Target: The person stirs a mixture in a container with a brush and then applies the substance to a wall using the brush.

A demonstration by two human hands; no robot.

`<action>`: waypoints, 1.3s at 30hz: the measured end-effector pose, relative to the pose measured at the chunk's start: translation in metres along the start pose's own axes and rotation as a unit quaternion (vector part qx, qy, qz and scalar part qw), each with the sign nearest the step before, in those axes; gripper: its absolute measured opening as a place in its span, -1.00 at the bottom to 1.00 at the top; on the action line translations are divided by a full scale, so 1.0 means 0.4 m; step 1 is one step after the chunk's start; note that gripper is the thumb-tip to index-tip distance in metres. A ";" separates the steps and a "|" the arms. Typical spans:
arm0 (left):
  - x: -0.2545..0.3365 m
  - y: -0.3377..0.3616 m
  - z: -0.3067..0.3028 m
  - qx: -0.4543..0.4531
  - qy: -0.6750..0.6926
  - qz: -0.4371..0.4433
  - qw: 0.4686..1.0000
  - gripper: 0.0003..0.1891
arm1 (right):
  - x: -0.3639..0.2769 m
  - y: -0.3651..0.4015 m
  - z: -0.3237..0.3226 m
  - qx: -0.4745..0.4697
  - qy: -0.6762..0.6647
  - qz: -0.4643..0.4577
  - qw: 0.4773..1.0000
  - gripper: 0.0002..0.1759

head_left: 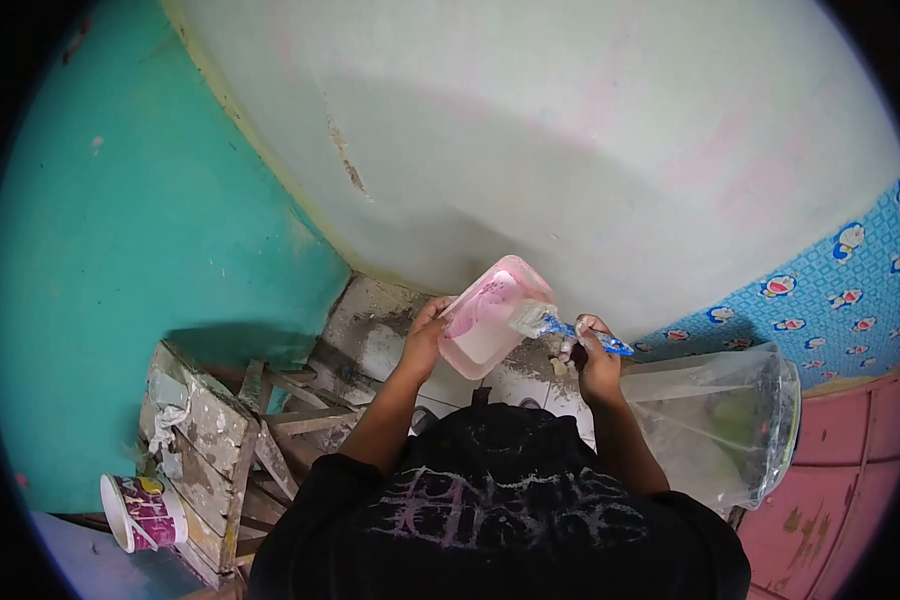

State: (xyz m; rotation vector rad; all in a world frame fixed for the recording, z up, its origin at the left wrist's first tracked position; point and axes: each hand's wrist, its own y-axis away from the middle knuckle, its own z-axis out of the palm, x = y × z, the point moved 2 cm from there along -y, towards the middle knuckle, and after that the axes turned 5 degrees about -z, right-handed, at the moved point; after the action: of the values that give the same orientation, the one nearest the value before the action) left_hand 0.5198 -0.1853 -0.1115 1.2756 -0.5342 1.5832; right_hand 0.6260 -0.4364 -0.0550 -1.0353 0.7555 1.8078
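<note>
A pink plastic tray [470, 350] with whitish paint in it is tilted in front of me. My left hand [430, 335] is closed on its left edge, thumb along the rim. In my right hand [597, 362] is a paintbrush [560, 325] with a blue handle, gripped with the fingers wrapped round it. The paint-coated bristles overlap the right part of the tray in this view. White smears show on the right fingers. Beyond the tray rises a pale, patchy wall [570, 140].
A paint-spattered wooden stand [210, 420] is at the left by a green wall [150, 250]. Beside it is a purple-and-white bucket [150, 515]. A plastic-wrapped bundle [705, 425] lies right, near blue cartoon-patterned wallpaper [810, 310] and a pink door-like panel [840, 500]. Floor tiles [515, 385] show below.
</note>
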 end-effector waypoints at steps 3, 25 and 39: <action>-0.015 -0.001 -0.008 0.014 0.009 -0.002 1.000 -0.65 | -0.005 0.011 -0.005 -0.032 0.044 -0.052 0.997 -0.82; 0.001 -0.017 0.007 0.022 0.077 -0.013 0.997 -0.60 | 0.023 -0.024 -0.098 -0.016 -0.064 -0.090 0.994 -0.75; 0.002 -0.033 -0.011 0.058 0.068 -0.003 0.996 -0.50 | 0.095 -0.310 -0.265 0.156 0.041 -0.115 0.980 -0.85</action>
State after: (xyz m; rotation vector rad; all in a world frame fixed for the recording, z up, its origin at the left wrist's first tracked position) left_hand 0.5293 -0.1759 -0.1154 1.2429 -0.3564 1.7023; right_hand 0.7649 -0.4565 -0.1467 -0.9496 0.8983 1.4029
